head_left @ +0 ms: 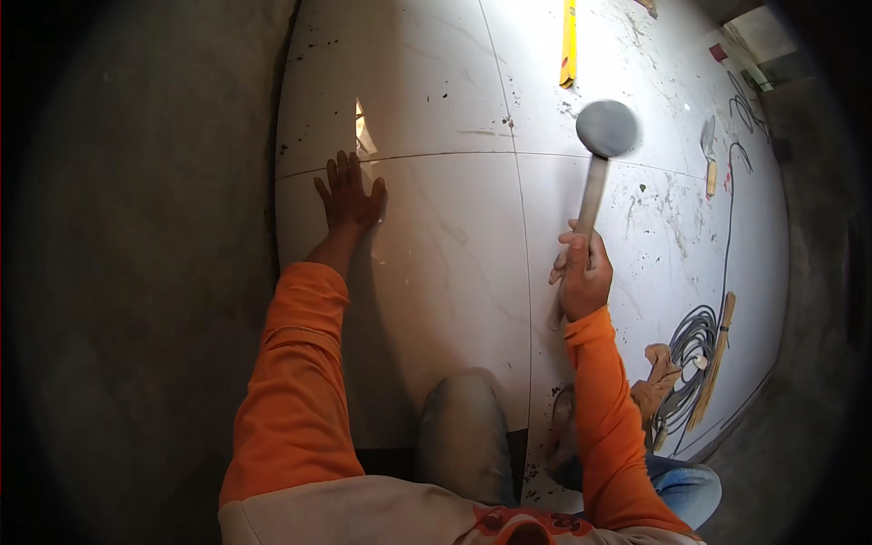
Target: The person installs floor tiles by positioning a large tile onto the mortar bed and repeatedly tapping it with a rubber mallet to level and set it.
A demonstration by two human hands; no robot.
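My left hand (346,198) lies flat with fingers spread on a white marbled floor tile (436,263), close to the joint at its far edge. In my right hand (584,277) is the wooden handle of a rubber mallet (607,128). Its round grey head is raised above the tiles and points away from me, slightly blurred. My fingers wrap the handle partway along its length. Below the mallet run the dark joint lines between the tiles.
A yellow spirit level (569,45) lies at the far side. To the right are a trowel (709,154), a coiled dark cable (692,341), a brown cloth (656,381) and a straw broom (715,363). Bare grey concrete (154,272) borders the tiles on the left. Crumbs of dirt dot the tiles.
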